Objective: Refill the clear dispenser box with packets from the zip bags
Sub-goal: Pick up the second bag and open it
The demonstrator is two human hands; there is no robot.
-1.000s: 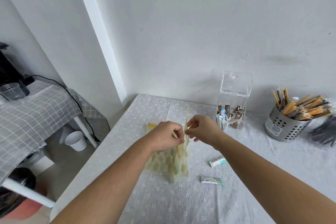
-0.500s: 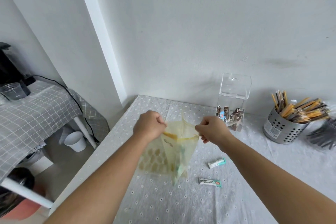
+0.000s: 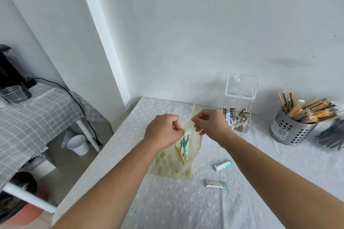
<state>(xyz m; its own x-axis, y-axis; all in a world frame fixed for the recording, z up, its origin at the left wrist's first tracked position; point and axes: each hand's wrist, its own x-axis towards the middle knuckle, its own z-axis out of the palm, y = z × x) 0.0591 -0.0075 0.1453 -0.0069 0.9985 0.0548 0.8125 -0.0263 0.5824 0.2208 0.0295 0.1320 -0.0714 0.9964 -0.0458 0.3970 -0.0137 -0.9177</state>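
Table: the floral-cloth table (image 3: 167,206) carries everything. The work is near its middle, and a perforated metal holder (image 3: 290,132) of sticks stands well off to the right.

Zip bag: the pale yellow zip bag (image 3: 167,165) with a honeycomb print is held upright, its bottom edge down at the cloth. It's thin, soft film, so it looks light and floppy and will likely sag wherever it isn't held. The stiff zip strip at the mouth is the best place to take it.

Clear dispenser box: the clear dispenser box (image 3: 240,102) stands at the back by the wall, just beyond the right hand. Its lid is tipped up and only a few sachets sit in the bottom. It looks like rigid acrylic, light enough to slide if knocked.

Left hand: the left hand (image 3: 163,130) is curled and pinches the near lip of the bag's mouth.

Right hand: the right hand (image 3: 212,124) pinches the far lip. The hands are close together, and the mouth is parted between them.

Packets: the green-and-white packets (image 3: 184,141) show through the film. They're probably slim, light and slick, easiest pinched by their ends.

Loose packets: one packet (image 3: 223,165) and another (image 3: 216,185) lie flat to the right of the bag.
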